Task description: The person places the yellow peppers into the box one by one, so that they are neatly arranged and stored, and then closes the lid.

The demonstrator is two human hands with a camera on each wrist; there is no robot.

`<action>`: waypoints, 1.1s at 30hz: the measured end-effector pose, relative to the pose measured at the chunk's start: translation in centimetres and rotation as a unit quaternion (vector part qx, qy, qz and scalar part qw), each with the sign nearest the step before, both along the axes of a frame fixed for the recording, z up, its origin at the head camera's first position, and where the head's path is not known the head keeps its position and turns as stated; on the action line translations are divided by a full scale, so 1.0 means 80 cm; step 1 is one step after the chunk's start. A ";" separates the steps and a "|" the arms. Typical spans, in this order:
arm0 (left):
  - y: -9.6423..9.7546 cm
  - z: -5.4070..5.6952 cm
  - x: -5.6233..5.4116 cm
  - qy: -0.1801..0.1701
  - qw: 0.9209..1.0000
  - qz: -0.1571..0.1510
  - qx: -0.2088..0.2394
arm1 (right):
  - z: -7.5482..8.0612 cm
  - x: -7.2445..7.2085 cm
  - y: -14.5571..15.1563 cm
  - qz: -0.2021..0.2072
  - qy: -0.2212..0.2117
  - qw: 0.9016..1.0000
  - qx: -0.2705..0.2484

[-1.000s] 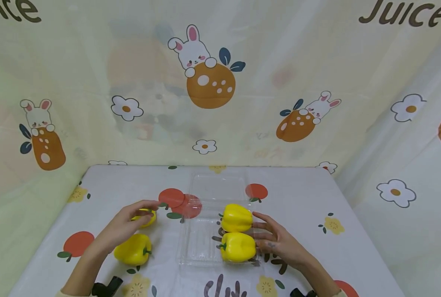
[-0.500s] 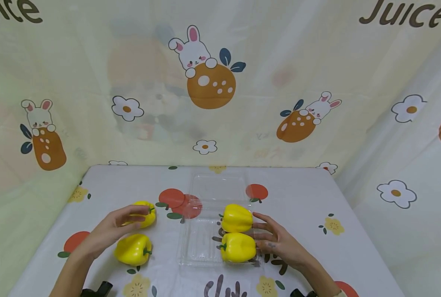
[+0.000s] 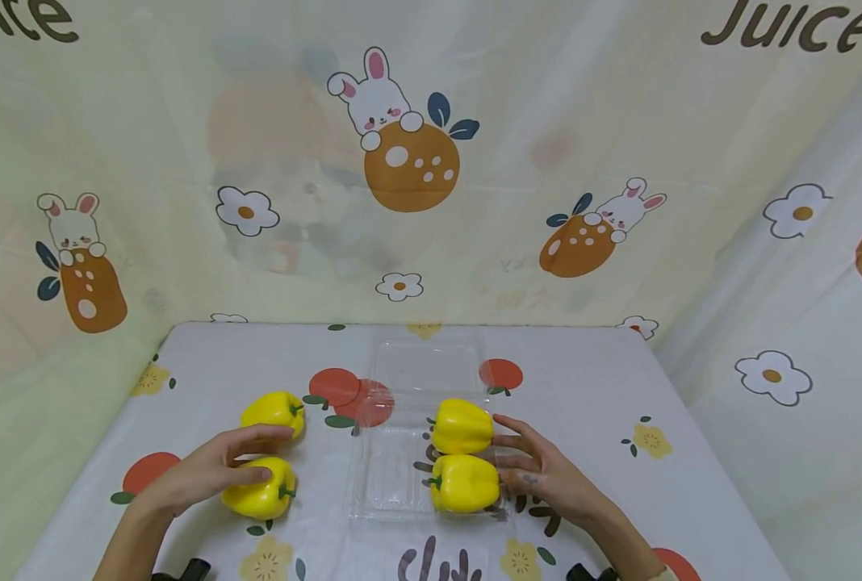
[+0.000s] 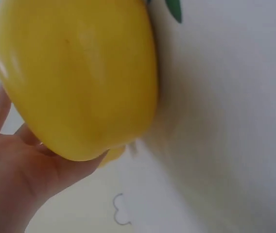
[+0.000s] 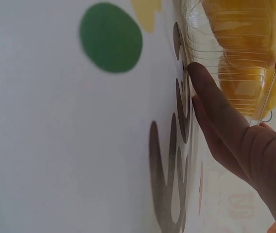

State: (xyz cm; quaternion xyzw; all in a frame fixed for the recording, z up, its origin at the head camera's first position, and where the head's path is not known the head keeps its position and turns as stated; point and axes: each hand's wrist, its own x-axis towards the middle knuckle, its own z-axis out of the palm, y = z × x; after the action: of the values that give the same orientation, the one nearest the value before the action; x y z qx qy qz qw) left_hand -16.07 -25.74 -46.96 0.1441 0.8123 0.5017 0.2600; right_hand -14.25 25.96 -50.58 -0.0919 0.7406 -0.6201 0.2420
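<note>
Two yellow bell peppers lie at the left, a far pepper [image 3: 274,409] and a near pepper [image 3: 260,502]. My left hand [image 3: 209,468] is over the near pepper, its thumb across the pepper's upper side and its fingers reaching into the gap between the two. In the left wrist view the pepper [image 4: 75,77] covers part of that hand. Two more yellow peppers [image 3: 466,486] sit side by side in the right half of a clear plastic box [image 3: 391,468]. My right hand [image 3: 547,468] rests its extended fingers against the box's right wall.
The box's clear lid [image 3: 431,363] lies folded back behind it. A white cloth [image 3: 591,387] printed with fruit and flowers covers the table. A patterned curtain [image 3: 293,121] hangs behind and at both sides.
My left hand has drawn back from the far pepper and come toward me, onto the near pepper. The right hand and the box have stayed in place.
</note>
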 end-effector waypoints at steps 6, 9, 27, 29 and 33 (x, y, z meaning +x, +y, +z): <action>-0.006 -0.009 -0.001 -0.017 1.000 -0.011 0.009 | 0.000 -0.001 0.000 0.001 0.000 1.000 0.001; -0.009 -0.013 0.000 -0.026 1.000 -0.011 0.007 | 0.000 0.000 0.000 0.003 0.000 1.000 0.001; -0.020 -0.025 0.016 0.029 0.999 -0.038 -0.004 | 0.001 0.001 0.001 0.006 0.001 1.000 -0.004; -0.021 -0.025 0.018 0.030 0.999 -0.043 0.001 | 0.002 0.001 0.001 0.006 0.000 1.000 -0.004; -0.023 -0.025 0.019 0.024 0.999 -0.046 0.007 | 0.001 0.001 0.001 0.008 0.000 1.000 -0.006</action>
State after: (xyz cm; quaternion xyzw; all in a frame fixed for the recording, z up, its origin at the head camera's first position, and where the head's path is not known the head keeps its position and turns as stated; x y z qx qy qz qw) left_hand -14.52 -27.58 -48.97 0.1946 0.8074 0.4913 0.2624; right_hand -14.20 26.08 -50.51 -0.0991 0.7363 -0.6225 0.2460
